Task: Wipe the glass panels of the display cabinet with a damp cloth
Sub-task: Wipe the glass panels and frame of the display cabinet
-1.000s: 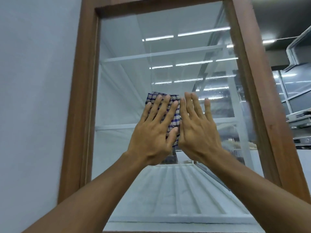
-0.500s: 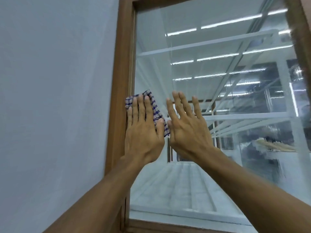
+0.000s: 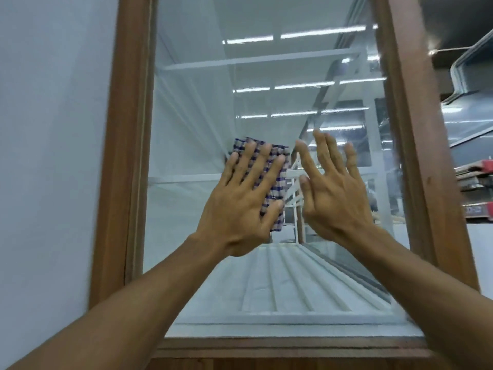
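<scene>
Pale wall [image 3: 53,156] flanks a brown wooden frame [image 3: 128,156] that borders the glass panel [image 3: 192,116] of the display cabinet, with white shelves [image 3: 256,60] and reflected ceiling lights behind the glass. Near the middle of that panel, a checked blue-and-white cloth [image 3: 277,188] lies flat against the glass, pinned under the left hand [image 3: 240,209], whose fingers are spread open over it. Just right of the cloth, the right hand [image 3: 333,198] is open with fingers splayed, holding nothing, its palm toward the same panel; whether it touches the glass cannot be told.
</scene>
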`<state>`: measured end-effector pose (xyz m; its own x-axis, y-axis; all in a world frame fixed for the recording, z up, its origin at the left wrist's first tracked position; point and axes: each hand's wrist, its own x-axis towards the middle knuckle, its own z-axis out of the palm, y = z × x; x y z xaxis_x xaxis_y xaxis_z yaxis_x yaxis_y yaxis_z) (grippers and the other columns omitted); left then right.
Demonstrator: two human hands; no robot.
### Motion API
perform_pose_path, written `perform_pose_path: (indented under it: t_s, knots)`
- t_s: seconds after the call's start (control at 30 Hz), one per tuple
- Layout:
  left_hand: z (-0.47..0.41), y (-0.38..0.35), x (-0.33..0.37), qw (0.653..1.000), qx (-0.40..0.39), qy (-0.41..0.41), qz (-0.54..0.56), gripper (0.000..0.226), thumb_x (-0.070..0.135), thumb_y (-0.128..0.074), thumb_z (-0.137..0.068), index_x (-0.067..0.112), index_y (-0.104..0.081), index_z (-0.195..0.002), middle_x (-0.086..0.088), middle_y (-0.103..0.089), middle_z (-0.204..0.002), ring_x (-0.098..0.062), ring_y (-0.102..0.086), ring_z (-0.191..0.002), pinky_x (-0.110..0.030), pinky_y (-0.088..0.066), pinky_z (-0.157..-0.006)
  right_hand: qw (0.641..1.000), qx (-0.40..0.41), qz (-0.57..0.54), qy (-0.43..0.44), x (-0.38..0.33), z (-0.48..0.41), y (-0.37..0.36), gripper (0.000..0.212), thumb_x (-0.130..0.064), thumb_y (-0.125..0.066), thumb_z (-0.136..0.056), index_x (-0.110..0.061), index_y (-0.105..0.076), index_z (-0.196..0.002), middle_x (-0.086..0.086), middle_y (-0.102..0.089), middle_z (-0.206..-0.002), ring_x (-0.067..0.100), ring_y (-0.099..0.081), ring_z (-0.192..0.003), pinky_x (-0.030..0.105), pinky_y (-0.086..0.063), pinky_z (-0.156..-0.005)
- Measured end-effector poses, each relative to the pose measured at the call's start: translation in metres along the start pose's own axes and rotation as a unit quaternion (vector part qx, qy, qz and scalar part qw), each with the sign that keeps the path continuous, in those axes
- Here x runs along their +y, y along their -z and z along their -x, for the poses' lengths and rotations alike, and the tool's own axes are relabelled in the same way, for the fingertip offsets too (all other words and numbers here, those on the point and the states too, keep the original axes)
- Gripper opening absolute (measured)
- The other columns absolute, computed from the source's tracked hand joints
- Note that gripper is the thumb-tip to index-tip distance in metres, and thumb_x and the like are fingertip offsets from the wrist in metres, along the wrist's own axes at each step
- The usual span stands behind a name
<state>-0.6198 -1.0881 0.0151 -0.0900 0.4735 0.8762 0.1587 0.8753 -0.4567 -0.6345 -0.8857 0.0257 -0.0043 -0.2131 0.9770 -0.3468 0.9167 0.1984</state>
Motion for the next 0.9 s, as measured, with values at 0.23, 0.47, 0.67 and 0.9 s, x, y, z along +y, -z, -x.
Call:
perform_pose_path:
  t_s: [0.23,0.47,0.67,0.9]
  knots:
    - [-0.047,-0.011,0.068,0.999,0.008,-0.001,0.04,0.072,0.047,-0.021,-0.104,0.015,-0.002,-0.165,-0.01,0.01,-0.173,-0.026,0.016,-0.159,-0.051,0.002,-0.129,0.999,0.007,0.025,-0.032,0.046,0.019,0.019,0.064,-0.042,-0.02,-0.103,-0.02,-0.015,-0.163,0.017,0.002,-0.17,0.028,0.005,-0.158,0.055,-0.002,-0.128]
    - [-0.092,-0.014,0.087,0.999,0.008,0.033,0.038,0.073,0.051,-0.019,-0.104,0.017,0.001,-0.165,-0.01,0.012,-0.172,-0.027,0.016,-0.159,-0.047,0.011,-0.128,0.995,-0.011,0.093,-0.043,0.101,0.039,0.047,0.067,-0.048,-0.021,-0.102,-0.023,-0.014,-0.163,0.013,0.009,-0.171,0.027,0.01,-0.158,0.055,0.0,-0.127]
    - [-0.116,-0.028,0.16,0.999,-0.02,-0.006,0.03,0.072,0.048,-0.008,-0.104,0.012,0.009,-0.164,-0.013,0.018,-0.171,-0.029,0.02,-0.157,-0.05,0.009,-0.128,0.994,0.061,-0.064,-0.059,0.116,0.05,0.049,0.063,-0.021,-0.028,-0.102,-0.001,-0.017,-0.16,0.017,-0.011,-0.169,0.026,-0.006,-0.158,0.044,-0.005,-0.13]
    - [-0.058,-0.021,0.136,0.995,-0.029,-0.084,0.039,0.07,0.048,-0.017,-0.106,0.015,0.0,-0.165,-0.008,0.009,-0.173,-0.024,0.015,-0.159,-0.048,0.004,-0.129,0.997,0.04,-0.023,-0.068,0.097,0.066,0.048,0.063,-0.022,-0.028,-0.103,-0.001,-0.014,-0.16,0.017,-0.007,-0.17,0.027,-0.001,-0.159,0.047,-0.003,-0.129]
